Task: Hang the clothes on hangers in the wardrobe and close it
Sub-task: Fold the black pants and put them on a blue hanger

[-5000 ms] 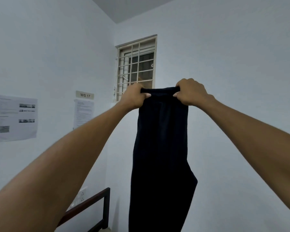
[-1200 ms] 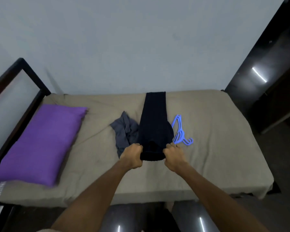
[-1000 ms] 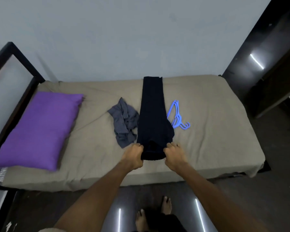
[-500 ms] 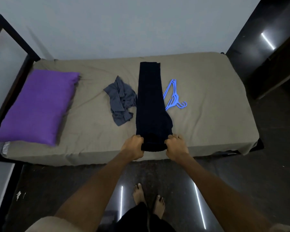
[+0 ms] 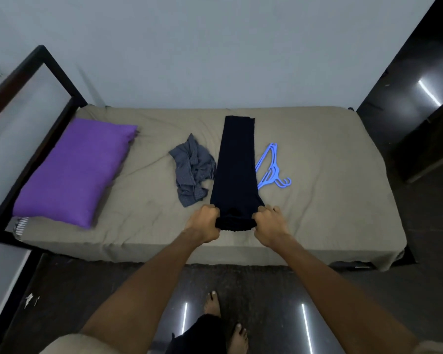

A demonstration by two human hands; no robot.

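Observation:
Folded black trousers [image 5: 237, 164] lie lengthwise on the bed [image 5: 330, 180], waistband toward me. My left hand [image 5: 204, 222] grips the waistband's left corner and my right hand [image 5: 270, 222] grips its right corner. Blue plastic hangers [image 5: 271, 169] lie just right of the trousers, partly under their edge. A crumpled grey striped garment [image 5: 192, 169] sits just left of them.
A purple pillow [image 5: 72, 169] lies at the bed's left end beside the dark headboard frame [image 5: 49, 62]. A dark wardrobe [image 5: 425, 103] stands at the right. My bare feet are on the glossy dark floor [image 5: 62, 290] in front of the bed.
Five seconds ago I held the trousers up in the air; they now lie flat on the bed. Over the last second my hands kept their grip while the view shifted.

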